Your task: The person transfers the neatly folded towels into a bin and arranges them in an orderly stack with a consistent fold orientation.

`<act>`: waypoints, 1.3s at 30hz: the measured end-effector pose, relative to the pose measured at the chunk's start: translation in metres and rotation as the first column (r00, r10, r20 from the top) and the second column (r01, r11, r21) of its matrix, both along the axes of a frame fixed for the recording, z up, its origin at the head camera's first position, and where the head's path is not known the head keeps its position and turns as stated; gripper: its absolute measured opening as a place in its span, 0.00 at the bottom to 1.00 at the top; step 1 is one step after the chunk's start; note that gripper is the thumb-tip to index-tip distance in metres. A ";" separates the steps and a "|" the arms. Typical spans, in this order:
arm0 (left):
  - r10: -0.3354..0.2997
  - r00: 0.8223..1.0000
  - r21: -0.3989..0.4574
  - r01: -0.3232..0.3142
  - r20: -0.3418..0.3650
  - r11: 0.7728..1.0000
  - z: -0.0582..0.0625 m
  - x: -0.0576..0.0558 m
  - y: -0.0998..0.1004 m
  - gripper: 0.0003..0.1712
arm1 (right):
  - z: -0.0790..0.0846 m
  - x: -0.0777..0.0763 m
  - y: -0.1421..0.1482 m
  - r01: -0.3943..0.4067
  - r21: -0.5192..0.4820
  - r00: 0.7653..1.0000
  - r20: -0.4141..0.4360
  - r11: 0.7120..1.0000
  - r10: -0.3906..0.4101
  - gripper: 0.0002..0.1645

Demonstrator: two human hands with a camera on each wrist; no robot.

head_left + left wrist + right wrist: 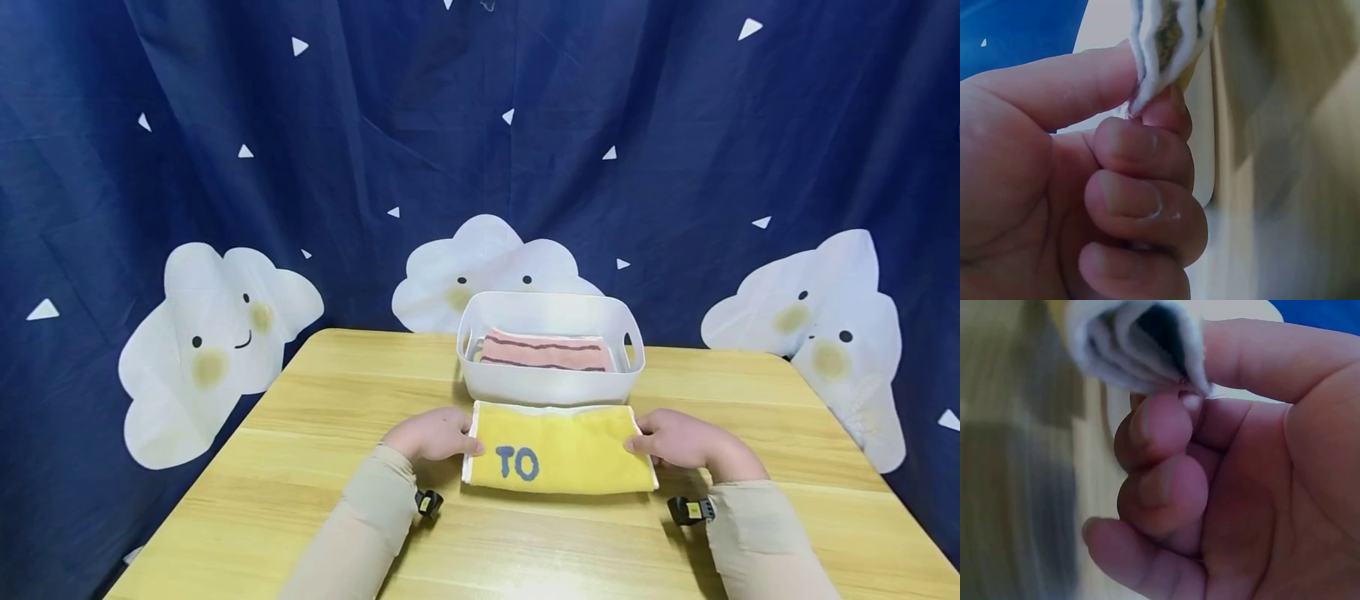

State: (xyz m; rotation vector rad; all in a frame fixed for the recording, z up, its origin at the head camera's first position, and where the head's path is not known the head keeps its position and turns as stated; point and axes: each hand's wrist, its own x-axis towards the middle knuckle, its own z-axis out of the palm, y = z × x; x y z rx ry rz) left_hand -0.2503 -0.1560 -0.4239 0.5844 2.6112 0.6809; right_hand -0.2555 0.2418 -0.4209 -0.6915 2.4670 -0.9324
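A folded yellow towel point(570, 450) with white edges and the blue letters "TO" is stretched between both hands, just in front of the white basket point(551, 386). At its left edge my left hand point(437, 434) pinches it between thumb and fingers. My right hand point(678, 437) pinches the opposite edge the same way. In the left wrist view the layered end of the towel point(1169, 44) shows between thumb and index finger, the other fingers curled below. The right wrist view shows the rolled layers of the towel's other end point(1129, 347) at the fingertips.
Inside the basket lies a folded pink cloth point(546, 351) with dark stripes. The basket stands near the back edge of the wooden table point(322, 392). Behind the table hangs a dark blue curtain point(420, 108) with clouds and triangles.
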 end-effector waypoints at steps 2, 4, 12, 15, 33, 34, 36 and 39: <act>0.001 1.000 0.014 -0.001 0.003 1.000 0.002 0.000 -0.003 0.11 | 0.002 0.000 0.000 -0.009 -0.029 1.000 0.016 1.000 0.009 0.12; 0.004 1.000 0.027 -0.004 0.002 1.000 0.004 0.001 -0.005 0.11 | 0.004 0.001 -0.001 -0.004 -0.047 1.000 0.028 0.999 0.006 0.12; 0.043 0.999 0.088 -0.042 -0.008 0.995 0.021 0.005 -0.014 0.14 | 0.017 0.006 -0.004 0.033 -0.052 0.999 -0.003 0.998 -0.033 0.13; 0.052 0.999 0.135 -0.052 0.006 0.990 0.026 0.006 -0.016 0.12 | 0.021 0.007 -0.005 0.032 -0.068 0.999 -0.008 0.997 -0.033 0.14; 0.078 0.997 0.281 -0.073 -0.006 0.957 0.039 0.005 -0.021 0.14 | 0.041 0.011 -0.005 0.105 -0.188 0.993 -0.025 0.977 -0.112 0.16; 0.086 0.996 0.283 -0.079 -0.012 0.956 0.040 0.005 -0.021 0.14 | 0.041 0.011 -0.006 0.114 -0.197 0.992 -0.032 0.974 -0.123 0.16; 0.099 0.995 0.290 -0.087 -0.026 0.953 0.041 0.005 -0.021 0.14 | 0.042 0.011 -0.007 0.135 -0.211 0.988 -0.049 0.968 -0.149 0.16; 0.107 0.993 0.295 -0.085 -0.058 0.952 0.042 0.004 -0.020 0.14 | 0.042 0.012 -0.009 0.157 -0.222 0.981 -0.080 0.962 -0.178 0.16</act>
